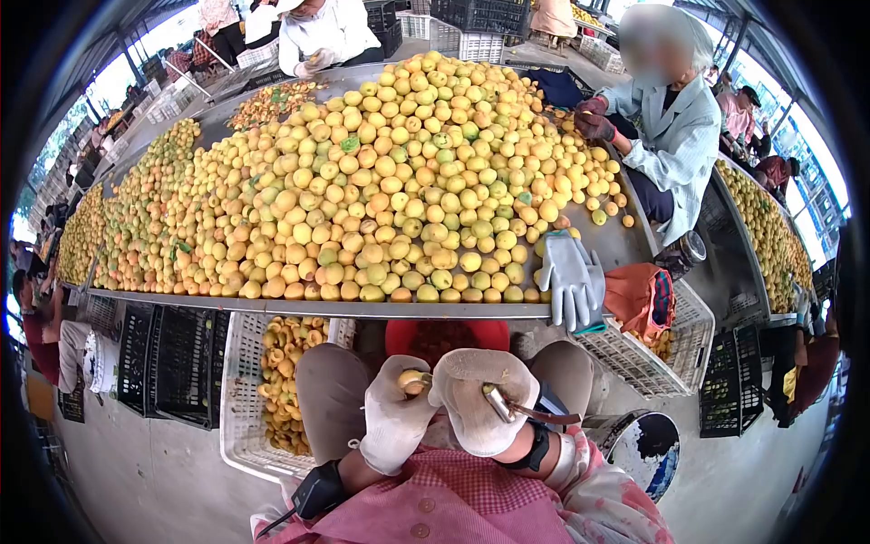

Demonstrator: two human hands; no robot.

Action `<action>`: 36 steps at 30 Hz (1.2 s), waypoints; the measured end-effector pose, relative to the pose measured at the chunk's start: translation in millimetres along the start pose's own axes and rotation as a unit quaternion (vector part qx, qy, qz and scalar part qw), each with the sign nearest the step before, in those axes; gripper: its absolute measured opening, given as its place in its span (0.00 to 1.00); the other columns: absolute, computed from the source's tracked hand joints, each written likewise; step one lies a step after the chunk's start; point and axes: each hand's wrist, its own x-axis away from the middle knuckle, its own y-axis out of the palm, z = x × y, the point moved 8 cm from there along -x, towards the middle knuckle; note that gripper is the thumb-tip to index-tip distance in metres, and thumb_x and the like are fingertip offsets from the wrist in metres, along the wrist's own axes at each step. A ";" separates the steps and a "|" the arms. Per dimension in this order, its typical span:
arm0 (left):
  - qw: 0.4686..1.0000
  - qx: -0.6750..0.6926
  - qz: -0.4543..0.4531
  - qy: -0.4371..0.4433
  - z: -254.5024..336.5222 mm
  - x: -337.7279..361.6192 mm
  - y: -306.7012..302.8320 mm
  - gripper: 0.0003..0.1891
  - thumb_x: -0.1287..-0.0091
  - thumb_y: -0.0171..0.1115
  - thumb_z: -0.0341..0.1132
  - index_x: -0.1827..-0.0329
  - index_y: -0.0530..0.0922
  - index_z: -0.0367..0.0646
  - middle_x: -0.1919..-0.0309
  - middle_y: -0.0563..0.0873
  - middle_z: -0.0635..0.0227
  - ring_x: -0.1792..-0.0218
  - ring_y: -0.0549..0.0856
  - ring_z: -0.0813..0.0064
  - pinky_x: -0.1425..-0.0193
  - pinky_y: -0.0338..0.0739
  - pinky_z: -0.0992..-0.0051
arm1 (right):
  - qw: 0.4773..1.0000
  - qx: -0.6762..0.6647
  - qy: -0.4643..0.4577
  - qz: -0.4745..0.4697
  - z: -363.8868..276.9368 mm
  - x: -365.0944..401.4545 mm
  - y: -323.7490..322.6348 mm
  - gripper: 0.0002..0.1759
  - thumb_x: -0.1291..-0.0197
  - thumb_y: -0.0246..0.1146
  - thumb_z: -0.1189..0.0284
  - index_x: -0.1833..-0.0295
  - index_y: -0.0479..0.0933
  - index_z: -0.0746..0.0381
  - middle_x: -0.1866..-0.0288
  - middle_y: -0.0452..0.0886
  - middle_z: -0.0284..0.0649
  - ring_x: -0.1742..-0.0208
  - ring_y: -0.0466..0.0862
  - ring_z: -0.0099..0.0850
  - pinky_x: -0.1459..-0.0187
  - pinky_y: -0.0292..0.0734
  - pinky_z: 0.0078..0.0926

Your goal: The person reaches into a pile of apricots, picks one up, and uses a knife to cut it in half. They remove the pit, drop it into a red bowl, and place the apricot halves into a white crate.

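Observation:
Both of my hands wear whitish gloves and are close together above my lap, below the table's front edge. My left hand [395,413] is closed round a yellow fruit [414,382], part of which shows at the top of the fist. Wrapped round a small metal tool [498,403] is my right hand [482,399]; a curved brownish strip sticks out from the tool to the right. In front of me a large heap of yellow-orange fruits [362,199] covers much of the metal table [362,309].
A white crate [237,426] with split fruits stands left of my knees, a red basin [395,335] between them. Grey gloves [573,283] and an orange bag [637,297] lie to the right, near another crate [693,354] and a bucket [645,449]. A co-worker [666,136] sits across at right.

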 end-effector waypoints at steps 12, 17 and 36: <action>0.996 -0.083 -0.044 0.000 11.9 -5.9 6.2 0.13 0.44 0.74 0.29 0.60 0.77 0.40 0.71 0.84 0.63 0.70 0.83 0.76 0.64 0.79 0.74 | 0.998 -0.056 0.018 -0.002 5.8 -28.4 2.2 0.07 0.28 0.53 0.79 0.50 0.74 0.70 0.84 0.68 0.32 0.87 0.62 0.19 0.80 0.65 0.23; 0.994 -0.087 -0.063 0.014 -3.0 -3.7 10.9 0.14 0.44 0.75 0.30 0.60 0.77 0.39 0.71 0.84 0.62 0.71 0.84 0.73 0.65 0.79 0.73 | 0.980 -0.155 0.110 0.050 30.1 -26.8 -4.6 0.09 0.29 0.51 0.82 0.47 0.74 0.71 0.87 0.59 0.28 0.89 0.57 0.19 0.84 0.56 0.20; 0.897 0.116 -0.377 -0.198 -44.1 7.9 58.7 0.12 0.35 0.67 0.25 0.50 0.78 0.34 0.64 0.88 0.63 0.63 0.88 0.75 0.56 0.83 0.76 | 0.903 -0.267 0.331 -0.064 61.0 -17.0 -11.6 0.08 0.36 0.58 0.80 0.53 0.79 0.68 0.74 0.72 0.30 0.73 0.69 0.21 0.63 0.61 0.23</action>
